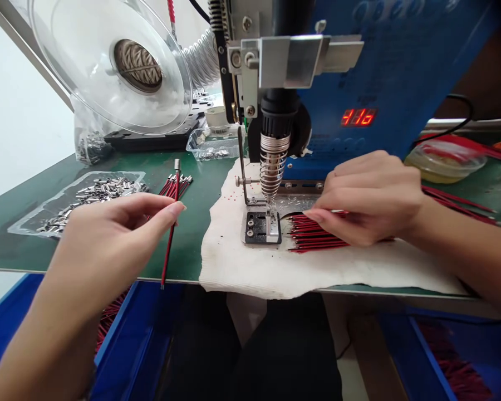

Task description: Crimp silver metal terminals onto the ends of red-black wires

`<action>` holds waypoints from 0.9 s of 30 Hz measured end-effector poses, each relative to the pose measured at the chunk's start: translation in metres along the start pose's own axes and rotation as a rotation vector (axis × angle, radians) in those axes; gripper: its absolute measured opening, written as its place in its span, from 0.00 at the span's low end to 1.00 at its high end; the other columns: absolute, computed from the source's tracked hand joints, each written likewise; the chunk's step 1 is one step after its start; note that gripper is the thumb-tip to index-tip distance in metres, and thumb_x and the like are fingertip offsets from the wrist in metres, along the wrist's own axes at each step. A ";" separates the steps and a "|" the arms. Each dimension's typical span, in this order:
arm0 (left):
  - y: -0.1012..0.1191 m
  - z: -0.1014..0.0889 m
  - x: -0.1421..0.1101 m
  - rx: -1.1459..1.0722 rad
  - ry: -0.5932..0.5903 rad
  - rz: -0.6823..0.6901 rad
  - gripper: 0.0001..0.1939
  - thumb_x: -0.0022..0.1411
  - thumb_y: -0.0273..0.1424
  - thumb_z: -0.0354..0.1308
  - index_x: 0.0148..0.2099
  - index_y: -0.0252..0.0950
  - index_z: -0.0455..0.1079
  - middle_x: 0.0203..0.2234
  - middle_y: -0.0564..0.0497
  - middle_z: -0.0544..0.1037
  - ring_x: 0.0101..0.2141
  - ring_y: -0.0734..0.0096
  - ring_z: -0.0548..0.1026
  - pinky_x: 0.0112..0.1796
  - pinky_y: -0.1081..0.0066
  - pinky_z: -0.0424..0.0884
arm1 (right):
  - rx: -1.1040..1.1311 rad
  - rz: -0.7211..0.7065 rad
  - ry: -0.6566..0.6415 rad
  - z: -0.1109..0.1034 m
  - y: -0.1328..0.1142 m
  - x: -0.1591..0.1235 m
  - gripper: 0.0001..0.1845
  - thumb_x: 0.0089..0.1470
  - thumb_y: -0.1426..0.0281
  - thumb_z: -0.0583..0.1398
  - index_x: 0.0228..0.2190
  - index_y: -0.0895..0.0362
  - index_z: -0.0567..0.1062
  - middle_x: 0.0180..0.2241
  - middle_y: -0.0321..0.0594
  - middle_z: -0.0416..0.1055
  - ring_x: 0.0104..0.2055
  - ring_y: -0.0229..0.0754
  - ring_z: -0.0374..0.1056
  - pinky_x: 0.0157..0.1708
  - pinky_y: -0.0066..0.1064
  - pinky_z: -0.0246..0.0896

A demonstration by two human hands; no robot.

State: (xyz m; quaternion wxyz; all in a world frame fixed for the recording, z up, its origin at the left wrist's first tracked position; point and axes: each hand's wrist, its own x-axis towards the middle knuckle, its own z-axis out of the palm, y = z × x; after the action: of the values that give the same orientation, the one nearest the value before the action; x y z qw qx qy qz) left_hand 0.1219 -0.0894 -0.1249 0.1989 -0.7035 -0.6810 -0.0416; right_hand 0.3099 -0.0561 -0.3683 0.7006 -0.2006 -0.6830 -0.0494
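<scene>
I have the left hand (pixel 112 234) pinching one capped wire (pixel 168 253) between thumb and forefinger, its metal cap (pixel 177 164) at the upper end. The wire's long axis runs from 12 o'clock to just past 6. From those fingertips, the black fixture (pixel 250 224) lies well apart at roughly 3 to 4 o'clock, beneath the spring-wrapped tip (pixel 274 156). My right hand (pixel 371 195) is nearer that fixture, on its 3 o'clock side, over the wire bundle (pixel 313 235), which lies along a 9-to-3 line, crosswise to the capped wire. Its fingers curl in narrow; I cannot tell whether they grip anything.
</scene>
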 end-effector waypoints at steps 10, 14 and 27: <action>0.004 0.015 0.056 0.538 -0.291 0.136 0.13 0.60 0.42 0.61 0.29 0.39 0.76 0.15 0.58 0.72 0.21 0.71 0.65 0.27 0.73 0.54 | -0.034 0.012 -0.048 -0.001 0.003 -0.004 0.20 0.59 0.71 0.59 0.17 0.54 0.64 0.16 0.33 0.62 0.19 0.37 0.57 0.21 0.33 0.50; -0.007 0.029 0.071 0.709 -0.313 0.110 0.14 0.59 0.41 0.62 0.24 0.40 0.72 0.09 0.59 0.62 0.16 0.70 0.56 0.24 0.72 0.46 | -0.030 0.007 -0.040 -0.001 0.004 -0.005 0.19 0.59 0.71 0.60 0.17 0.54 0.65 0.16 0.33 0.61 0.20 0.37 0.56 0.22 0.33 0.50; -0.011 0.026 0.061 0.706 -0.137 0.166 0.21 0.59 0.51 0.59 0.26 0.39 0.72 0.13 0.56 0.60 0.20 0.71 0.54 0.28 0.74 0.50 | -0.020 0.017 -0.122 -0.002 0.005 -0.007 0.19 0.60 0.70 0.58 0.18 0.54 0.64 0.16 0.32 0.63 0.20 0.37 0.55 0.22 0.34 0.49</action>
State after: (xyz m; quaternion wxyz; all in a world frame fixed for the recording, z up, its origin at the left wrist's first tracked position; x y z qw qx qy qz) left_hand 0.1100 -0.0230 -0.1260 0.3858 -0.6458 -0.6056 0.2595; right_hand 0.3131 -0.0538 -0.3757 0.6559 -0.2160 -0.7223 -0.0378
